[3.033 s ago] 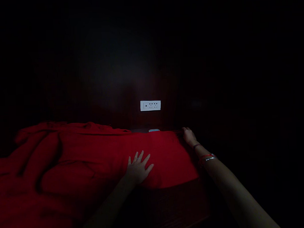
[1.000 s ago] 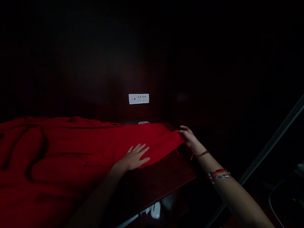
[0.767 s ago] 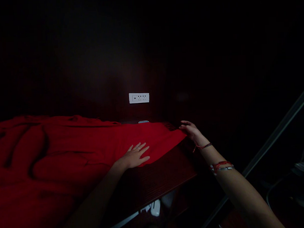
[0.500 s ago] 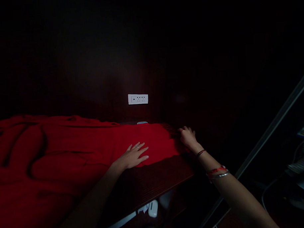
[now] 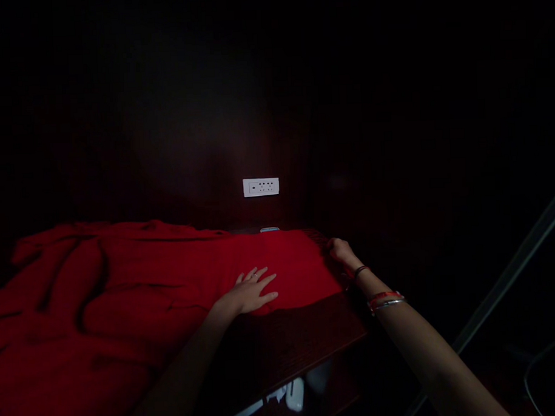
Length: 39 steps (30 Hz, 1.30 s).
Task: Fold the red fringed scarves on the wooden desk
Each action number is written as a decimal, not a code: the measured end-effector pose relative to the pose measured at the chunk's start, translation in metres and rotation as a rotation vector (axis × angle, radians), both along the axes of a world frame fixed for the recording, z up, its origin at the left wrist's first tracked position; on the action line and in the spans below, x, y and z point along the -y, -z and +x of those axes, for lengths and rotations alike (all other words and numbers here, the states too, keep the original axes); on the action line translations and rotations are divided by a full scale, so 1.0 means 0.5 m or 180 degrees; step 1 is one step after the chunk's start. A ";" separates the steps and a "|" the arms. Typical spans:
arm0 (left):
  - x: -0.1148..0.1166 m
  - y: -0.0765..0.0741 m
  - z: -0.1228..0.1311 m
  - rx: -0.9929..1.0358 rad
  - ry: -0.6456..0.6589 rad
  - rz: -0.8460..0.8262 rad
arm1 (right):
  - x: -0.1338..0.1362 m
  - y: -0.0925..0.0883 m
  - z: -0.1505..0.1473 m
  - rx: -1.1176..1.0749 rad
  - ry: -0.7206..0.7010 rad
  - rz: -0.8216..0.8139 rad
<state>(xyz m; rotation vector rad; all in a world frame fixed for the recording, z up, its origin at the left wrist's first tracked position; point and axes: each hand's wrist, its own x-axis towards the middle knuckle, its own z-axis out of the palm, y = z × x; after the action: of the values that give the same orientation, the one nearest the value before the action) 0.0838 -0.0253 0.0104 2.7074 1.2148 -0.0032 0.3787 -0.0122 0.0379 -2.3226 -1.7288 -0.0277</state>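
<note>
A red fringed scarf (image 5: 288, 250) lies spread over a dark wooden surface (image 5: 309, 328), smooth at its right end and bunched in loose folds toward the left. My left hand (image 5: 253, 294) rests flat on the scarf near its front edge, fingers spread, a ring on one finger. At the scarf's right end, my right hand (image 5: 341, 252) has its fingers curled closed on the fringe. The fingertips there are dim and partly hidden.
Above the scarf, a white socket plate (image 5: 261, 187) is set in the dark back wall. A small pale-edged object (image 5: 270, 229) shows just behind the scarf. Below the surface's front edge sits a white object (image 5: 295, 394). A pale strip (image 5: 512, 278) slants along the right side.
The view has shifted slightly, so the scene sits a little lower and further right. My right hand's fingers have curled in at the fringe, and the scarf's right end looks flatter.
</note>
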 end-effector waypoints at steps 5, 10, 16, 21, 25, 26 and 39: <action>-0.005 0.001 0.006 0.0310 -0.0435 0.0738 | 0.001 0.008 -0.020 0.0202 0.0038 0.0279; -0.013 0.015 0.006 -0.0033 -0.0798 0.0375 | -0.006 0.038 -0.026 0.0170 0.0027 0.0055; -0.017 0.022 0.004 -0.0083 -0.0756 0.0230 | -0.009 0.025 -0.020 0.0203 0.0116 0.0176; -0.014 0.018 0.006 -0.0124 -0.0762 0.0229 | -0.004 0.021 -0.050 0.0532 0.0196 0.0411; -0.013 0.017 0.003 -0.0116 -0.0765 0.0192 | -0.008 0.049 -0.064 0.0348 -0.0142 -0.0170; -0.013 0.017 0.002 -0.0122 -0.0766 0.0154 | -0.010 0.057 -0.063 0.0279 -0.0187 -0.0290; -0.014 0.011 -0.006 -0.0091 -0.0744 -0.0056 | 0.003 0.059 -0.068 0.0642 -0.0863 0.0816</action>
<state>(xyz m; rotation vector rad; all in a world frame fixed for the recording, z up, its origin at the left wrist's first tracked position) 0.0809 -0.0186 0.0049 2.5418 1.5242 -0.0221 0.3449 -0.0138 0.0082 -1.9447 -1.9891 -0.4214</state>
